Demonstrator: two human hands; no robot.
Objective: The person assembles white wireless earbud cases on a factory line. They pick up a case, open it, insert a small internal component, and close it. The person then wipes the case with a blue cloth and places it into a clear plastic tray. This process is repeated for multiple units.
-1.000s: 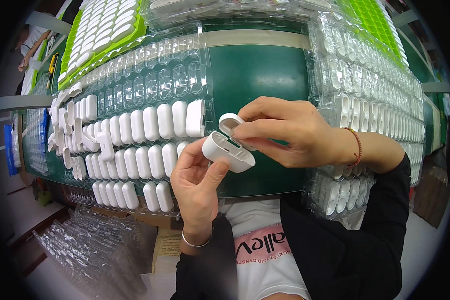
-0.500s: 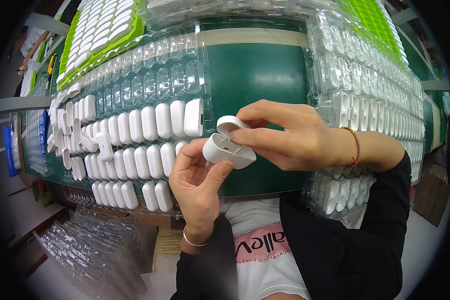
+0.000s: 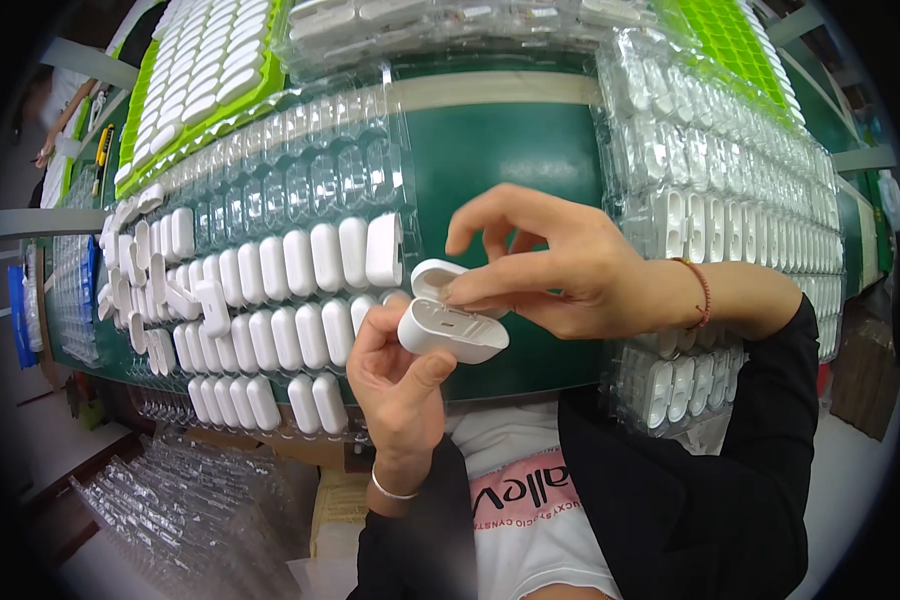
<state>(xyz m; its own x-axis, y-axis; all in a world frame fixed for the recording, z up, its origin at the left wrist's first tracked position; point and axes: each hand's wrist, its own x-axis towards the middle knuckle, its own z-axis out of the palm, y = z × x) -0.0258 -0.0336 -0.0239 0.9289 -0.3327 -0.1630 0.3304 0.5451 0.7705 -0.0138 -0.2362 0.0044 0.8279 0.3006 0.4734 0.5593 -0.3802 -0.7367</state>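
My left hand (image 3: 402,385) is closed around a white earbud charging case (image 3: 448,335), tilted, with its lid (image 3: 435,280) swung up. The thumb presses the case's near side and the fingers wrap behind it. My right hand (image 3: 560,265) has its fingers apart: the index finger is lifted clear of the lid, while the thumb touches the lid's inner side near the hinge. Left of the case, a clear plastic tray (image 3: 315,165) holds rows of white cases (image 3: 325,255). One case (image 3: 383,250) at the row's right end sits turned, nearest my left hand.
Stacked clear trays with white open-topped parts (image 3: 715,225) stand on the right of the green table (image 3: 510,130). A green tray (image 3: 270,75) of white pieces lies far left. Loose white parts (image 3: 135,250) are heaped at the left. Empty clear trays (image 3: 190,490) are piled lower left.
My right index finger has lifted off the lid and the fingers have spread. The case has moved slightly down and left, and its lid stands wider apart from the body.
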